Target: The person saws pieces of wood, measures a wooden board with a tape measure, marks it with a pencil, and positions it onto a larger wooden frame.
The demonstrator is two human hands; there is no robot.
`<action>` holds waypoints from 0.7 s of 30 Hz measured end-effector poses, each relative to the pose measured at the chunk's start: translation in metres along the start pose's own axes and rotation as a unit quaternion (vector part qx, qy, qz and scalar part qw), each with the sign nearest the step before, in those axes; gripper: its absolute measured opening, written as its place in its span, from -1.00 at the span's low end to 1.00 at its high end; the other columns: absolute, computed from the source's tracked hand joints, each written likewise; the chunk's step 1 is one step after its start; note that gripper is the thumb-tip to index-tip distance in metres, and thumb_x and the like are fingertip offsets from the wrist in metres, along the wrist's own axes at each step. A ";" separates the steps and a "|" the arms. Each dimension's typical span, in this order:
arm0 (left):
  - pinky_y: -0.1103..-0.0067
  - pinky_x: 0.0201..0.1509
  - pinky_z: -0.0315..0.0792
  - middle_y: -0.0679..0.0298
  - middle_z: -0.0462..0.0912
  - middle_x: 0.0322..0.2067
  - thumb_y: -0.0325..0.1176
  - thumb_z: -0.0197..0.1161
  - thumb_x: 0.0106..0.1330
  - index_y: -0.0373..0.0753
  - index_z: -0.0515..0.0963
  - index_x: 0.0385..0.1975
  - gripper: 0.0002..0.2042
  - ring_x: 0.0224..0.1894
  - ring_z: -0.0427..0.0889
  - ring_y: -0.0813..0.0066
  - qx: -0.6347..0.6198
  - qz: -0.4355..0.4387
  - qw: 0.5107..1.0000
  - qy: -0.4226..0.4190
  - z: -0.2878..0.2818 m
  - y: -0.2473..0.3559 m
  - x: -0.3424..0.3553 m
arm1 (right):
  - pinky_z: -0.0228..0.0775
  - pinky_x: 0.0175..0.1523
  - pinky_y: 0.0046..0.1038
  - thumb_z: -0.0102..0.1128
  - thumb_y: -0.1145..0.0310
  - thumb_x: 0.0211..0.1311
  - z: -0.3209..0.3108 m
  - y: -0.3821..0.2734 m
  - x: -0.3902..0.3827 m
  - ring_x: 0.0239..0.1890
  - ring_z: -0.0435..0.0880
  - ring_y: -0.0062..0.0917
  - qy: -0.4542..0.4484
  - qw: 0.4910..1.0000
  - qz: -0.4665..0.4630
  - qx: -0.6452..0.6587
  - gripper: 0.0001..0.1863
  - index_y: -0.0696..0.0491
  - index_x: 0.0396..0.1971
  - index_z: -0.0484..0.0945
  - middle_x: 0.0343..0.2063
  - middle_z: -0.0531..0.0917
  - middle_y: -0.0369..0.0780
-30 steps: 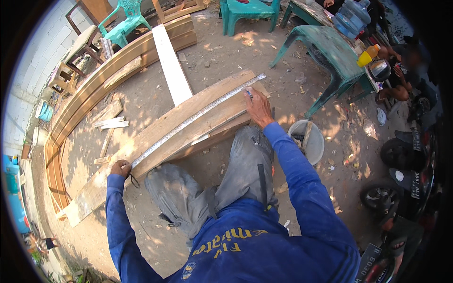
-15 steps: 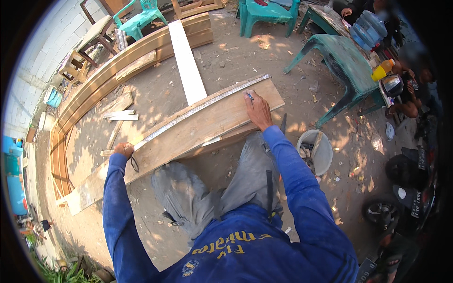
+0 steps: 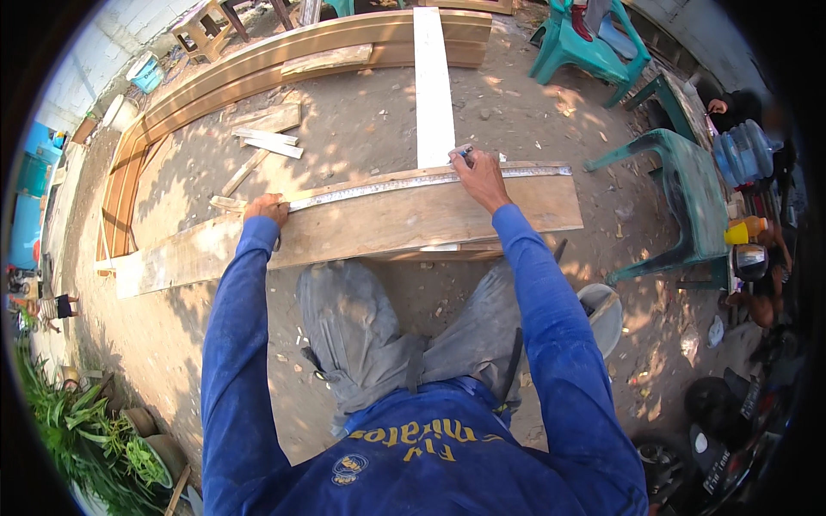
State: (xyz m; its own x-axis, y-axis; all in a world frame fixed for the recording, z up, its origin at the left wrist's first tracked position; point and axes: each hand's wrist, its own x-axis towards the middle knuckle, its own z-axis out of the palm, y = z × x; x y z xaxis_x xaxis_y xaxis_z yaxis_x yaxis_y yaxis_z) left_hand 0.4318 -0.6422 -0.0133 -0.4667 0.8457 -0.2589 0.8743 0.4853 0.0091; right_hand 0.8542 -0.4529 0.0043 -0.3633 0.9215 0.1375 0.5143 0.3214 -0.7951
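A long wooden board (image 3: pixel 379 224) lies crosswise before my legs. A tape measure (image 3: pixel 370 187) stretches along its far edge. My left hand (image 3: pixel 265 209) is closed on the tape measure at the left end, with a dark strap hanging below. My right hand (image 3: pixel 482 181) rests at the tape, right of middle, pinching a small pencil (image 3: pixel 465 151). A white board (image 3: pixel 434 90) runs away from me just behind it.
A curved stack of brown timber frames (image 3: pixel 353 41) and wood scraps (image 3: pixel 271 142) lie beyond. At right are green plastic tables (image 3: pixel 693 193), a chair (image 3: pixel 607 56), a water jug (image 3: pixel 736 155), a bucket (image 3: pixel 607 318), motorcycles (image 3: pixel 723 413) and people (image 3: pixel 727 112). Plants (image 3: pixel 86 430) are lower left.
The tape has shifted to the board's far edge. My right hand has moved leftward along it, away from its right end. My view has turned, so the board appears more level.
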 end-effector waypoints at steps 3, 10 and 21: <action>0.21 -0.05 0.55 0.02 0.71 -0.29 -0.11 0.16 0.26 -0.04 0.70 -0.27 -0.76 -0.20 0.68 -0.08 -0.038 0.055 0.991 0.115 0.007 -0.005 0.000 | 0.47 -0.17 -0.22 0.17 0.15 0.26 0.011 -0.006 0.007 -0.37 0.69 -0.13 -0.046 0.999 -0.005 -0.002 -0.62 0.22 -0.35 0.69 -0.48 0.69 0.04; 0.28 0.08 0.51 0.19 0.73 -0.13 -0.06 0.17 0.29 0.02 0.70 -0.10 -0.70 -0.06 0.69 0.17 0.005 -0.008 0.999 0.038 -0.003 0.005 0.001 | 0.48 -0.17 -0.23 0.17 0.16 0.22 0.026 0.010 0.011 -0.35 0.71 -0.16 -0.079 0.996 0.026 0.011 -0.65 0.16 -0.26 0.70 -0.44 0.70 0.02; 0.30 0.06 0.53 0.25 0.73 -0.12 -0.06 0.15 0.31 0.02 0.70 -0.10 -0.70 -0.06 0.69 0.22 0.025 -0.015 0.999 0.045 -0.002 0.008 -0.002 | 0.47 -0.19 -0.18 0.19 0.13 0.21 0.023 0.006 0.009 -0.34 0.73 -0.10 -0.086 0.996 0.001 -0.023 -0.61 0.22 -0.32 0.68 -0.48 0.67 0.09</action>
State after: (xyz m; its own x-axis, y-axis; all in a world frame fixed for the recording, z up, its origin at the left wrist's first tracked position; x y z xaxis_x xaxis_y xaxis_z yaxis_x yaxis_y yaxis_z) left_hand 0.4395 -0.6401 -0.0110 -0.5013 0.8483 -0.1708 0.8641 0.5012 -0.0465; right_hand 0.8368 -0.4479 -0.0130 -0.4870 0.8729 0.0295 0.5487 0.3321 -0.7672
